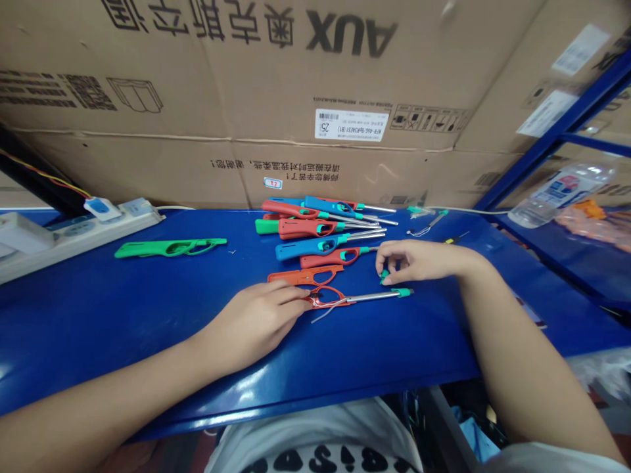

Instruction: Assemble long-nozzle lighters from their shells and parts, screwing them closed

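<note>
My left hand (pixel 259 318) is closed over the handle end of an opened orange gas lighter (pixel 331 293), pressing it to the table. A metal tube (pixel 372 297) with a green tip runs out of it to the right, and a thin pale wire lies loose across its handle. Just beyond lies a separate orange handle shell (pixel 298 274). My right hand (pixel 411 261) pinches a small green plastic piece (pixel 384 276) just above the tube's tip end. Several red, blue and green lighters (pixel 308 228) lie in a pile farther back.
A green handle shell (pixel 167 247) lies at the left, near a white power strip (pixel 83 230). Small green parts (pixel 438 218) and a black-and-yellow screwdriver (pixel 451 240) lie behind my right hand. A large cardboard box (pixel 236 98) walls off the back. A plastic bottle (pixel 559 194) lies at the right.
</note>
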Tool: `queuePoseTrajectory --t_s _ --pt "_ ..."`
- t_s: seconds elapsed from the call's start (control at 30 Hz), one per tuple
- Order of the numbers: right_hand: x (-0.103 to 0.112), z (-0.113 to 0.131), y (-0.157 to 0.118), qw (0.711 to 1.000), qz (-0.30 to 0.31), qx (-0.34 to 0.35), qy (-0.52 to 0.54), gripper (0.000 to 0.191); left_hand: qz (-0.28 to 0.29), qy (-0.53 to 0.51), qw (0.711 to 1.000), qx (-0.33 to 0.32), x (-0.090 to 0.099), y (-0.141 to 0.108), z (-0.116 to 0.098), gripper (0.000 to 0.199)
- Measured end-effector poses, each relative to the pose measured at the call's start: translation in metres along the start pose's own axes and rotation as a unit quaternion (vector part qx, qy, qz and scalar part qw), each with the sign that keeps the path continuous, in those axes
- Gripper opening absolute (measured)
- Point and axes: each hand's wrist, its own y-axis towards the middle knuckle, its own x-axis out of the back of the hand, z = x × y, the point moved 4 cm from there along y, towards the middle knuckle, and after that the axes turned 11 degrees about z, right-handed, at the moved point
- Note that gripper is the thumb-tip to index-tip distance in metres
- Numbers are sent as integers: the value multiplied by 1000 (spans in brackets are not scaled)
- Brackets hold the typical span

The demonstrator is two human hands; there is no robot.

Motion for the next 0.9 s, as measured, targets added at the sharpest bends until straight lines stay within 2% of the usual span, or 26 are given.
queuePoseTrajectory --t_s 0.1,0.27,0.37,0.47,0.6,0.73,0.9 --pt "-2 0 6 1000 -11 -15 -12 37 -1 2 1000 2 1 1 -1 27" --pt "3 2 6 996 -93 -5 -4 44 -5 2 1000 3 1 1 -1 28" --pt "4 -2 2 997 -63 -28 -17 44 -3 -2 1000 3 0 0 0 28" --pt "1 0 3 998 -23 -33 -42 35 1 -35 999 11 -1 0 0 28" --pt "-8 24 13 995 -73 63 -34 26 5 -126 990 58 -3 2 2 31" --pt "-26 55 23 976 -100 184 -55 17 4 -170 982 77 -6 3 3 34" --pt "-42 70 29 964 -104 235 -63 9 10 -201 976 81 -7 4 5 28"
